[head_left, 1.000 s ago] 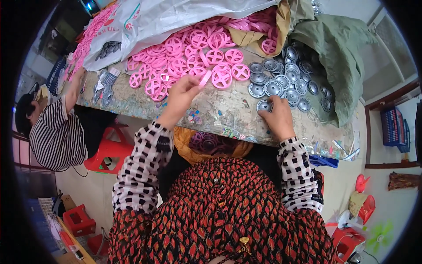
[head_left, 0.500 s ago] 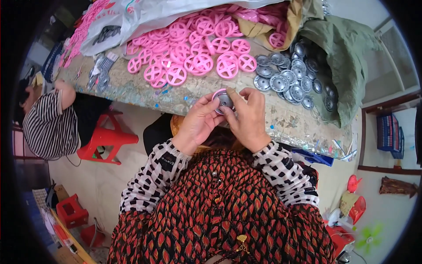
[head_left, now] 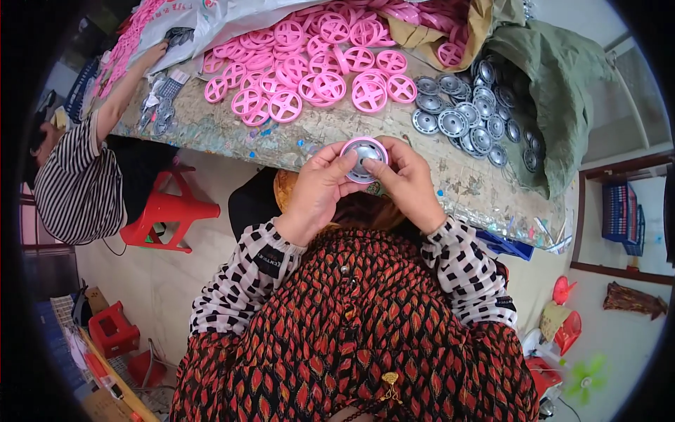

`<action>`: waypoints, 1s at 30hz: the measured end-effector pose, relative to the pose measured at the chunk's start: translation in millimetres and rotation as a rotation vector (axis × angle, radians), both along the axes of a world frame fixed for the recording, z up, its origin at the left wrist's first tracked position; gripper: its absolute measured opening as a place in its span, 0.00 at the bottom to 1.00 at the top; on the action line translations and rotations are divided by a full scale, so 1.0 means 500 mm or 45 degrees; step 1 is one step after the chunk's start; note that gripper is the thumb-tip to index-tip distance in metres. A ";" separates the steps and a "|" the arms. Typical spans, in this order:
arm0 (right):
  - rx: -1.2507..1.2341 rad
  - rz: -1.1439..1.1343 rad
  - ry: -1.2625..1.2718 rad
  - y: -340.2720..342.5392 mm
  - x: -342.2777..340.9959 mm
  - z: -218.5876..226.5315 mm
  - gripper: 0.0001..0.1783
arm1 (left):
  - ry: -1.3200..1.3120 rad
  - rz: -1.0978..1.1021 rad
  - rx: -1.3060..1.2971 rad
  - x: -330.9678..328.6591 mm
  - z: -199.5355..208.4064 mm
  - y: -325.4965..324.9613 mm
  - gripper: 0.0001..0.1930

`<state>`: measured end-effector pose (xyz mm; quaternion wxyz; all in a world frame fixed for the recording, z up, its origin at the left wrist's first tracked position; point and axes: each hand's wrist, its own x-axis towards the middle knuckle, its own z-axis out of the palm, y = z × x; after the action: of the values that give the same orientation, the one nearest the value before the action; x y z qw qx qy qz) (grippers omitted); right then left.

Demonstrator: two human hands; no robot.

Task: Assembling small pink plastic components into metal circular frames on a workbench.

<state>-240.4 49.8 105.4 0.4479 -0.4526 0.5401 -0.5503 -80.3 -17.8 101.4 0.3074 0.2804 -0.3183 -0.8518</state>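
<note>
Between my two hands, just off the table's near edge, is a grey plastic wheel cover (head_left: 365,150) set in a pink ring (head_left: 380,145). My left hand (head_left: 322,181) grips its left side, thumb on the grey face and fingers behind. My right hand (head_left: 409,181) holds the right side, its thumb pressed near the cover's centre. Beyond my hands lies a heap of pink spoked wheels (head_left: 285,103). To the right, a pile of grey wheel covers (head_left: 453,123) spills from a green sack (head_left: 562,98).
A worn, paint-flecked table (head_left: 281,151) spans the far side. White plastic sacking (head_left: 211,32) and a brown bag (head_left: 415,50) hold more parts. At left, a co-worker in a striped shirt (head_left: 74,186) sits on a red stool (head_left: 172,218), one arm reaching onto the table.
The wheel has turned to face up more, and my right thumb has moved onto the grey cover's middle. At left, the co-worker's arm has stretched out toward the white sack.
</note>
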 end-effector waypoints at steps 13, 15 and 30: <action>0.049 0.090 -0.220 0.019 0.009 -0.011 0.12 | -0.164 0.000 -0.160 0.017 -0.004 0.004 0.11; 0.250 0.119 -0.184 0.020 -0.003 -0.006 0.12 | -0.180 -0.025 -0.205 0.017 -0.002 0.013 0.12; -0.028 0.100 0.376 0.024 0.063 0.012 0.17 | -0.303 -0.102 -0.480 0.088 -0.029 0.024 0.17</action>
<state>-209.0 61.6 111.6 0.3798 -0.5543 0.5758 -0.4658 -36.3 -6.0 87.1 0.2806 0.3038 -0.5169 -0.7496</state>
